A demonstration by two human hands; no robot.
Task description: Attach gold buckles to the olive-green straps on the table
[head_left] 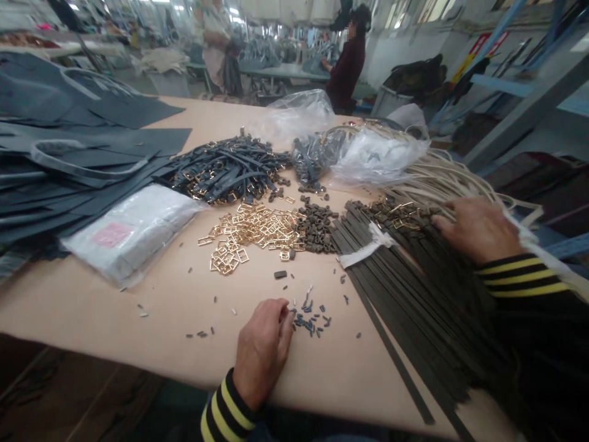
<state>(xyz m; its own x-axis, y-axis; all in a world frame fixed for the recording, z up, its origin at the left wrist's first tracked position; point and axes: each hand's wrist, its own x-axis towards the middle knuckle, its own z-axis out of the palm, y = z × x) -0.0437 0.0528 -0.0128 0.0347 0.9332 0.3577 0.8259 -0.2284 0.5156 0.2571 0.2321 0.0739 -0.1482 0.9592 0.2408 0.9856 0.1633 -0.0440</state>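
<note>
My left hand (pixel 265 345) rests on the table with its fingers pressed together, beside a scatter of small dark pieces (pixel 309 324). Whatever is between those fingertips, if anything, is hidden. My right hand (pixel 483 230) reaches over the far end of a heap of dark olive straps (pixel 427 276), near gold buckles on them. Its thumb and a finger look apart; the other fingers are partly hidden. A bundle of similar straps (pixel 381 294), tied with a white band (pixel 368 253), lies between my hands. Gold rectangular rings (pixel 260 227) and dark strap loops (pixel 316 227) are piled beyond my left hand.
Blue-grey cut panels (pixel 69 178) with handles are stacked left, near a white plastic-wrapped packet (pixel 131 230). Dark buckled straps (pixel 225 166) lie heaped behind the rings. Clear plastic bags (pixel 377 153) and beige cords (pixel 451 172) sit far right. Two people stand beyond the table (pixel 175 313).
</note>
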